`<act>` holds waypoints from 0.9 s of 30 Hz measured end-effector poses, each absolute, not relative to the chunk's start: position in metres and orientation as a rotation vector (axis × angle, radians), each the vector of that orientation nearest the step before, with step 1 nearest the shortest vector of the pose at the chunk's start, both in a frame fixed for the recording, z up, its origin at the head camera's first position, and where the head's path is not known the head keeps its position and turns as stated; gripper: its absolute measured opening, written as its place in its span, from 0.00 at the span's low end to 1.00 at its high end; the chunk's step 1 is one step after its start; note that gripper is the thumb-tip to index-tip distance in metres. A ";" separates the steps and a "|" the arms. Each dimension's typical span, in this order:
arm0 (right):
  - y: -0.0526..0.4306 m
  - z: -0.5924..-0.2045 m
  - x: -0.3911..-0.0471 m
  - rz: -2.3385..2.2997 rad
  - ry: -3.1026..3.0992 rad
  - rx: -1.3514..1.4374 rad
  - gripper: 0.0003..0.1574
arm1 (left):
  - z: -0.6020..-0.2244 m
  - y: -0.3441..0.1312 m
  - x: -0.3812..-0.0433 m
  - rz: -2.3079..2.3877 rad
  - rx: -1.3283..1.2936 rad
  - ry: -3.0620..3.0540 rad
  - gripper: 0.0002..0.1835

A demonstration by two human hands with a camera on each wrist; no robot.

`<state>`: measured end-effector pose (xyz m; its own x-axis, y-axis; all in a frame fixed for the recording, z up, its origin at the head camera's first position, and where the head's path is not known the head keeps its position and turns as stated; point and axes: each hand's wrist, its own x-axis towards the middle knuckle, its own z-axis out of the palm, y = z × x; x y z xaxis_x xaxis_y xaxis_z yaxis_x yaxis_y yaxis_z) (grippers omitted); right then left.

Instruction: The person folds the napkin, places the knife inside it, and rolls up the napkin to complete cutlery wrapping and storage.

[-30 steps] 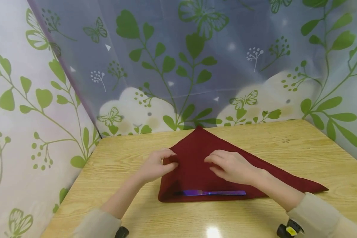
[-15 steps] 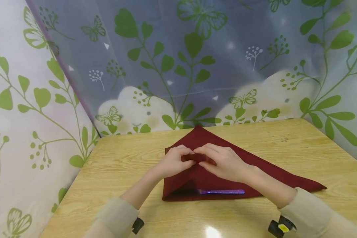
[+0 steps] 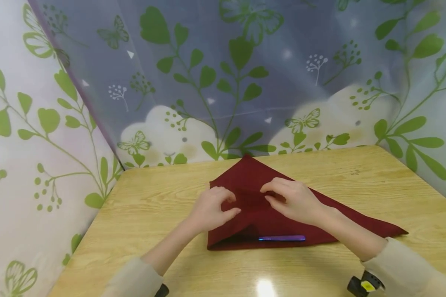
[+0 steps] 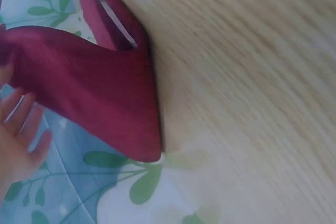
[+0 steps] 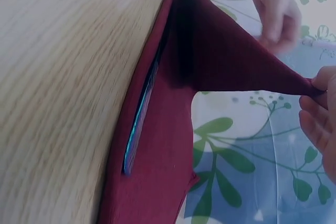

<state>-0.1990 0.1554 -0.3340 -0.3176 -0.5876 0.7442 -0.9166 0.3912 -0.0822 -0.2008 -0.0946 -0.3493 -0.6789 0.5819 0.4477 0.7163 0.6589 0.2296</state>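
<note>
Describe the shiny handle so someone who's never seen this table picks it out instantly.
On the pale wooden table lies a dark red cloth, its left side lifted in a fold. Along the cloth's near edge, just right of the fold's shadow, lies the handle: thin, straight, and the only shiny purple-blue thing on it.

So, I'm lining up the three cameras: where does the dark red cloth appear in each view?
Head: dark red cloth in the lower half, centre to right.
Left wrist: upper left, reaching the left edge.
Right wrist: middle, top to bottom edge, its raised corner pinched by the right hand.
Shared landmark: wooden tabletop.
</note>
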 end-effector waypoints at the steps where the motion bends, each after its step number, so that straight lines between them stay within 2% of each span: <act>1: 0.158 -0.334 -0.198 0.679 -2.030 1.276 0.13 | -0.350 -0.096 -0.198 -0.470 -1.056 -2.586 0.14; 5: 0.170 -0.334 -0.196 0.695 -2.050 1.252 0.09 | -0.358 -0.098 -0.184 -0.045 -1.175 -2.678 0.15; 9: 0.181 -0.337 -0.194 0.680 -2.090 1.225 0.13 | -0.371 -0.096 -0.175 0.196 -1.271 -2.584 0.10; 15: 0.195 -0.347 -0.190 0.561 -2.236 1.199 0.15 | -0.379 -0.093 -0.172 0.206 -1.319 -2.541 0.06; 27: 0.212 -0.361 -0.178 0.422 -2.804 1.225 0.09 | -0.381 -0.089 -0.177 0.253 -1.464 -2.527 0.05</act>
<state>-0.1784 0.2115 -0.3605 -0.6844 -0.7121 0.1563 -0.7266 0.6486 -0.2266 -0.1771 -0.0895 -0.3813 -0.4848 0.8695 0.0943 0.8336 0.4920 -0.2512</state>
